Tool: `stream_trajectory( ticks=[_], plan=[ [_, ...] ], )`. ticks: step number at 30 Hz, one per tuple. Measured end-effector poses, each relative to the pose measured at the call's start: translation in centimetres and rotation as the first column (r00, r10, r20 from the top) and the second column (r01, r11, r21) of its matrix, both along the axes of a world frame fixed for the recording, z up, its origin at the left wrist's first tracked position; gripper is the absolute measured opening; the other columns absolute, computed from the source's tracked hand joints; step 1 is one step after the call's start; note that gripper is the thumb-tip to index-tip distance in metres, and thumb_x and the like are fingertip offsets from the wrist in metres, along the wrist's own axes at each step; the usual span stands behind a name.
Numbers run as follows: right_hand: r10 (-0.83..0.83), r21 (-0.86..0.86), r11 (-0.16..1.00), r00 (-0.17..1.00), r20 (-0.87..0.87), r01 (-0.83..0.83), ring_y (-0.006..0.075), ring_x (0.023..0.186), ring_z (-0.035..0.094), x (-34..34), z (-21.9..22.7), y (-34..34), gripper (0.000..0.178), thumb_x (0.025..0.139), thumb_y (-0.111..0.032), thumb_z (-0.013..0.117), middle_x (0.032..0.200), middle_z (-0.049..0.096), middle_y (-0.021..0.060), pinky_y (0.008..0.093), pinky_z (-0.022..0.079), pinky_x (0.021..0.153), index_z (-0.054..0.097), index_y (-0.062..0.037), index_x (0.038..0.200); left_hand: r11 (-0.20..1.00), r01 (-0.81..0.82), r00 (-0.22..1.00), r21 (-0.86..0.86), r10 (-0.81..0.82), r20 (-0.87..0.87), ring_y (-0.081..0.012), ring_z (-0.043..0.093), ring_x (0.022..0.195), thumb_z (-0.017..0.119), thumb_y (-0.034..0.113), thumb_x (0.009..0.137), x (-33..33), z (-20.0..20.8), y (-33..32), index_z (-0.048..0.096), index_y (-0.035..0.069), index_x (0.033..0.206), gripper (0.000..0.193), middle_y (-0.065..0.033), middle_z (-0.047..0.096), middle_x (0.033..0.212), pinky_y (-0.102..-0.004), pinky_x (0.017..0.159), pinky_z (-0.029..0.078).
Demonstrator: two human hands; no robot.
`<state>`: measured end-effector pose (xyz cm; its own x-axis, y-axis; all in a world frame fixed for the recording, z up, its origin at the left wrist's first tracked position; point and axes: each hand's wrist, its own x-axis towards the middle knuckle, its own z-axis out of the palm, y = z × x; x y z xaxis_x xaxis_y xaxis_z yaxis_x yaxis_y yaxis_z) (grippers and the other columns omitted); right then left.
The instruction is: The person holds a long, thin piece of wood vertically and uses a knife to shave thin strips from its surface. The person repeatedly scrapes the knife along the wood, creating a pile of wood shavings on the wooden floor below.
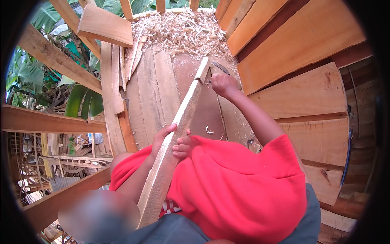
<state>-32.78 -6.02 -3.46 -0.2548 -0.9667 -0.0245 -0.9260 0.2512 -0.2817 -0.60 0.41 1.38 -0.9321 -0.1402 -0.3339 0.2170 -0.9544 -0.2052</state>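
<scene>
A long squared piece of timber [164,171] slants from my lap up toward the floor ahead, with a pale, freshly cut strip along one edge and a notch near its far end. Around its middle, my left hand [174,142] is wrapped with the fingers on the near side. My right hand [224,84] is a closed fist just right of the timber's far end. It grips a tool with a thin, curved metal part [221,67] showing beyond the knuckles; its handle is mostly hidden by the fist.
Wood shavings [183,34] heap at the far end of the plank floor [162,77]. Wide boards [300,93] stand along the right. A wood block [105,25] sits at the upper left near slanted rails [61,61]. One curled shaving [209,130] lies before me.
</scene>
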Motion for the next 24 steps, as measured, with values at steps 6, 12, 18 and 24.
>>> stream_trajectory(
  ticks=[6,12,18,24],
  plan=[
    [0.167,0.078,0.982,0.984,0.069,-0.172,0.0482,0.075,0.068,6.2,4.1,1.4,0.063,0.103,-0.038,0.034,0.074,0.068,0.0276,0.0544,0.055,0.076,0.07,0.002,0.07,0.999,-0.023,1.0,0.039,0.024,-0.018,-0.0105,0.044,0.057,0.055,0.038,0.097,0.6,-0.3,-0.1,0.053,0.001,0.11,0.04,-0.0018,0.047,0.077,-0.0248,0.048,0.04],
    [0.096,0.125,0.987,0.995,0.018,-0.098,0.0463,0.087,0.068,2.5,3.0,-1.3,0.066,0.105,-0.047,0.032,0.087,0.069,0.0292,0.0548,0.052,0.08,0.069,0.0018,0.081,0.999,-0.037,0.999,0.028,0.037,-0.014,-0.0101,0.044,0.056,0.055,0.039,0.096,0.6,-0.2,-0.3,0.053,0.001,0.11,0.04,-0.0016,0.046,0.076,-0.0247,0.048,0.04],
    [0.56,-0.193,0.824,0.818,0.135,-0.532,0.0455,0.076,0.065,4.6,4.1,1.6,0.031,0.101,-0.03,0.053,0.074,0.066,0.0237,0.0545,0.051,0.069,0.059,-0.0017,0.091,0.999,-0.028,1.0,0.019,0.029,-0.01,-0.0107,0.046,0.057,0.055,0.039,0.097,1.0,-0.5,-0.4,0.053,0.001,0.11,0.04,-0.002,0.047,0.076,-0.0248,0.048,0.04],
    [0.252,0.047,0.967,0.967,-0.031,-0.25,0.0433,0.076,0.068,2.5,1.4,0.3,0.032,0.101,-0.031,0.052,0.077,0.068,0.0234,0.054,0.053,0.07,0.061,-0.001,0.093,0.999,-0.036,0.999,0.023,0.036,-0.031,-0.011,0.046,0.057,0.056,0.038,0.096,0.9,-0.4,-0.7,0.053,0.001,0.11,0.04,-0.0024,0.048,0.077,-0.025,0.049,0.041]
  ],
)
